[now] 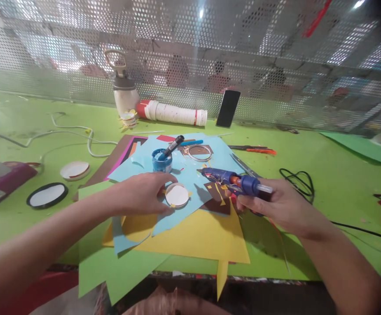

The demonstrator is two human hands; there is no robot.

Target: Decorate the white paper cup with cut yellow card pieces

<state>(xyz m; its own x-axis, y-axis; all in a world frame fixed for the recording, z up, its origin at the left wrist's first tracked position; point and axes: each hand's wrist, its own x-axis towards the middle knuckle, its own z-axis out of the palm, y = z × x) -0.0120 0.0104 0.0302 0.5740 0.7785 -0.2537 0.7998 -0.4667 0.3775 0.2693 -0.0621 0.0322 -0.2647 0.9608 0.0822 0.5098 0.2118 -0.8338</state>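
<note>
Our right hand (277, 208) grips a blue glue gun (221, 176), its nozzle pointing left. Our left hand (139, 192) curves around the near-left side of a white disc (177, 195) with yellow tabs, over light-blue paper (184, 215) — we cannot tell whether it pinches the disc. A blue jar (162, 165) stands just beyond.

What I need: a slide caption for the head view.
Right hand grips a glue gun; left hand curves beside a white disc.
</note>
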